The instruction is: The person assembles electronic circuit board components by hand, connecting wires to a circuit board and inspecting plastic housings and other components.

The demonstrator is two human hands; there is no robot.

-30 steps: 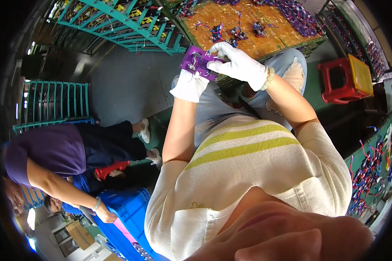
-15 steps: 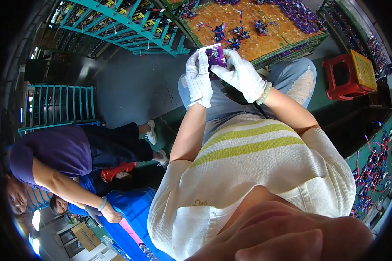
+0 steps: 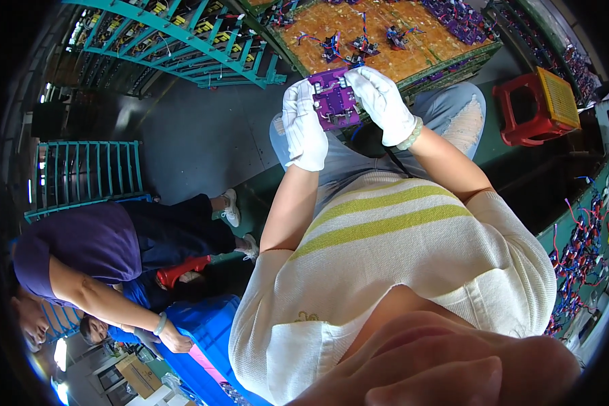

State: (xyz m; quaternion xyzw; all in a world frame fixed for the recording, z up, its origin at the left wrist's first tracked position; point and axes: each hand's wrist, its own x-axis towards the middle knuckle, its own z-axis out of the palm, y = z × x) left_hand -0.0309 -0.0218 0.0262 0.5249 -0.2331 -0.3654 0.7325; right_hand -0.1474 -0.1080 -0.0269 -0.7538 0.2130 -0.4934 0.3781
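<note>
Between my two white-gloved hands is a purple circuit board (image 3: 335,100) with small components on its face, raised above my lap. My left hand (image 3: 302,122) grips its left edge with the fingers pressed together. At the upper right edge, the fingers of my right hand (image 3: 380,101) pinch the board. Beyond it, several wired circuit boards (image 3: 365,46) with red and blue leads lie on a worn wooden bench top (image 3: 309,51).
More purple boards (image 3: 457,20) are heaped at the bench's far right. A red stool (image 3: 521,111) with a yellow top stands right. Teal racks (image 3: 91,172) are at left. A person in purple (image 3: 81,237) reaches into a blue bin (image 3: 199,325). Wired boards (image 3: 582,264) lie at lower right.
The circuit board has turned from a steep tilt so its component face now shows broadly. My right hand has shifted from its lower part to the upper right edge.
</note>
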